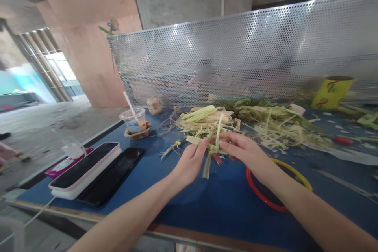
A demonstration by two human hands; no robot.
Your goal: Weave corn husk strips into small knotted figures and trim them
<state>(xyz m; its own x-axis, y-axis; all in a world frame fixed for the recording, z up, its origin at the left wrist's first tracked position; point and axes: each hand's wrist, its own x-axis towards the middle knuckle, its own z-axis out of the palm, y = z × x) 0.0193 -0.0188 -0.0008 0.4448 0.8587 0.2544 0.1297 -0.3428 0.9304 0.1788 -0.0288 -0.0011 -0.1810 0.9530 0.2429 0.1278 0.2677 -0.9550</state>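
Between my hands are pale green corn husk strips (207, 165), crossed over one another, with one end hanging down and another sticking up. My left hand (190, 161) pinches the strips between thumb and fingers. From the other side my right hand (240, 147) closes its fingertips on the same husk strips, the two hands almost touching. Just beyond lies a pile of corn husks (203, 116), with thin shredded pieces along its near side. A small loose bit of husk (171, 149) rests to the left of my left hand.
Phones (88, 165) lie at the left near a cup with a straw (134, 122) in a cardboard holder. A red and yellow ring (256, 189) sits under my right forearm. More husks (274, 122), a yellow roll (332, 92) and a perforated metal screen (230, 47) stand behind.
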